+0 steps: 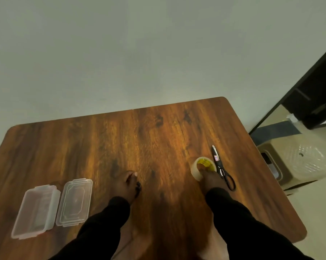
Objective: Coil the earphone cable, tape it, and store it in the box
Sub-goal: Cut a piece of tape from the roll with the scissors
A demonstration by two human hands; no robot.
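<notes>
My left hand (127, 184) rests on the wooden table (158, 137) near the middle, fingers closed around a dark bunch of earphone cable (138, 187) that shows at its right side. My right hand (212, 179) grips a roll of clear tape with a yellow core (200, 167), which stands tilted on the table. A clear plastic box (35, 211) lies open at the front left, and its clear lid (75, 201) lies flat just to the right of it.
Black-handled scissors (222, 167) lie just right of the tape roll, blades pointing away. Beyond the table's right edge a beige plastic stool (299, 162) stands on the floor beside a dark frame (308, 94). A pale wall rises behind the table.
</notes>
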